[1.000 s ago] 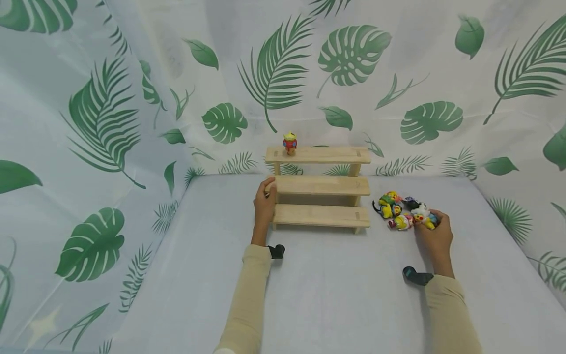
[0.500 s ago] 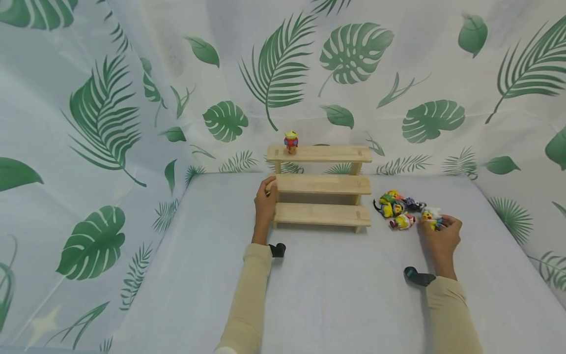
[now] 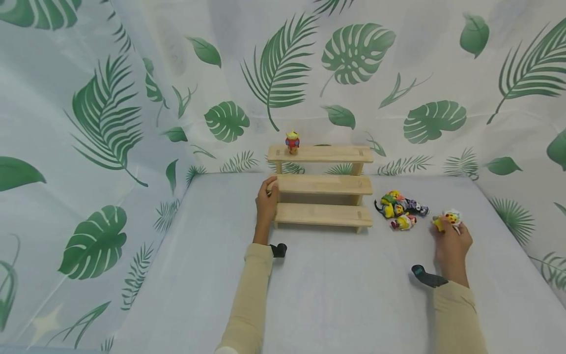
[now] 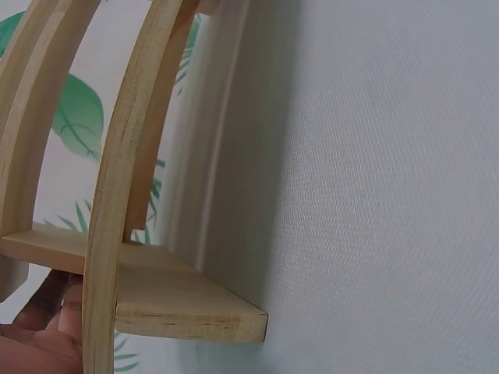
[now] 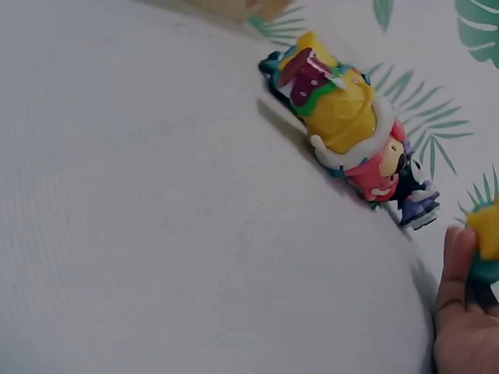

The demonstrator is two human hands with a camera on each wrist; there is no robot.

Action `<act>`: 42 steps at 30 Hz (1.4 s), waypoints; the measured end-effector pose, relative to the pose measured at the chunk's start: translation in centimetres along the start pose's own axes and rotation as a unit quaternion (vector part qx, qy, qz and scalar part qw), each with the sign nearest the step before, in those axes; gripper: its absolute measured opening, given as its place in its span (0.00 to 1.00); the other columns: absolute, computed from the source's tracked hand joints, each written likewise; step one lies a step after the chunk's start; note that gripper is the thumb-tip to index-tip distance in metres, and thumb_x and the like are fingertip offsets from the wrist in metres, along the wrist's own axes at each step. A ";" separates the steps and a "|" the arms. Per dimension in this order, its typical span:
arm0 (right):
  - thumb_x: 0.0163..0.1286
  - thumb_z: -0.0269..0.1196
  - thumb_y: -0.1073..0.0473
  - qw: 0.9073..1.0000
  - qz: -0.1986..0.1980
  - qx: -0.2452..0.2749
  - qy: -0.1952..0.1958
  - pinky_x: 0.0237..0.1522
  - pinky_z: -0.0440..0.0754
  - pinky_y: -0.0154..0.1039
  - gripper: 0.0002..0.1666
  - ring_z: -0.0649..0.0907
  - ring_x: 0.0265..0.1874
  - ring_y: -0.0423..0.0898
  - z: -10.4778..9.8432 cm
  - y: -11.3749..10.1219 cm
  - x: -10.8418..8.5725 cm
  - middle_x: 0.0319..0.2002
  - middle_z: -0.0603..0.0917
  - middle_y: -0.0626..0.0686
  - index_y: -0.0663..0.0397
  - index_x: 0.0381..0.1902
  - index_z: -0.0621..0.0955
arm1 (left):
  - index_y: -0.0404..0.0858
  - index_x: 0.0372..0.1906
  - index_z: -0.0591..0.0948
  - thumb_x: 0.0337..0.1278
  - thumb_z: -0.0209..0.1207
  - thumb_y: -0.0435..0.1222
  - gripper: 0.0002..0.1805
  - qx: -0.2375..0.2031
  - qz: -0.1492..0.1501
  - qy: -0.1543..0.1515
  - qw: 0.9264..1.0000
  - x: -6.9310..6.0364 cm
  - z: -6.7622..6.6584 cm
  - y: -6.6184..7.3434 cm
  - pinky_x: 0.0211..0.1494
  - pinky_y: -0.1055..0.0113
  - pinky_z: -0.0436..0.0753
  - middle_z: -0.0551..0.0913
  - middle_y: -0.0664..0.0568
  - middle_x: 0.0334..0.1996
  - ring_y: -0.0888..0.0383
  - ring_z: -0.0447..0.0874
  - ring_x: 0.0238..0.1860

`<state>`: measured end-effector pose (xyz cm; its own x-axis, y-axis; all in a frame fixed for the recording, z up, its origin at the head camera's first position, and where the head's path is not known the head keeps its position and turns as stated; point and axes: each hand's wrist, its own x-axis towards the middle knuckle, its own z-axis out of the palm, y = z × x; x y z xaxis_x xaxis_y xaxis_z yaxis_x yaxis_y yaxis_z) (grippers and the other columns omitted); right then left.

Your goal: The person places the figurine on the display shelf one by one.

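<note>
A three-tier wooden display stand (image 3: 323, 184) stands on the table near the back wall. My left hand (image 3: 267, 201) grips the left end of its middle tier; in the left wrist view the fingers (image 4: 69, 308) are partly hidden behind the wood. On the top tier, near its left end, stands a small red and yellow figurine (image 3: 292, 142). To the right of the stand my right hand (image 3: 454, 246) pinches a yellow toy figurine with a white top (image 3: 452, 216). Only a yellow and teal part of this figurine shows at the edge of the right wrist view.
Several colourful figurines (image 3: 400, 209) lie heaped between the stand and my right hand. White cloth (image 3: 336, 290) covers the table, and leaf-printed sheets (image 3: 371, 108) hang at the back and sides. A dark wrist camera (image 3: 428, 277) juts out from each wrist.
My right hand has drawn the yellow and white figurine rightward, away from the heap, and the figurine has turned in its fingers. The left hand has kept its place on the stand.
</note>
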<state>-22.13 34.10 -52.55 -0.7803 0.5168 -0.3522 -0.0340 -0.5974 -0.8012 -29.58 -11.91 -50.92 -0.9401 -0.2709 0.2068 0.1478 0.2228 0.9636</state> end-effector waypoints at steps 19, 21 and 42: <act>0.63 0.68 0.56 0.979 -0.058 -0.024 -0.193 0.44 0.83 0.29 0.37 0.87 0.44 0.41 6.4 -1.7 -2.3 0.54 0.75 0.49 0.47 0.67 0.66 | 0.53 0.61 0.77 0.72 0.51 0.49 0.18 0.005 -0.014 -0.005 1.000 -0.3 0.0 0.4 0.56 0.54 0.80 0.78 0.53 0.62 0.51 0.81 0.51; 0.64 0.67 0.58 0.975 -0.067 -0.035 -0.208 0.44 0.83 0.29 0.35 0.86 0.44 0.41 7.5 -2.0 -2.6 0.54 0.76 0.49 0.47 0.67 0.66 | 0.53 0.60 0.78 0.72 0.51 0.49 0.18 0.007 -0.012 -0.002 1.000 -0.3 0.0 0.3 0.56 0.54 0.79 0.78 0.53 0.62 0.51 0.81 0.52; 0.68 0.63 0.63 0.900 -0.205 -0.198 -0.330 0.38 0.80 0.26 0.28 0.86 0.37 0.37 18.9 -1.6 -3.7 0.49 0.74 0.48 0.52 0.65 0.69 | 0.52 0.61 0.78 0.72 0.51 0.48 0.18 0.012 -0.013 -0.001 1.000 -0.2 -0.1 0.5 0.57 0.52 0.79 0.78 0.51 0.63 0.50 0.81 0.53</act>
<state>-30.98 21.50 -40.80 -0.9582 0.0890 0.2719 -0.2806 -0.1062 -0.9539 -29.31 -11.89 -50.50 -0.9439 -0.2758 0.1814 0.1156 0.2386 0.9642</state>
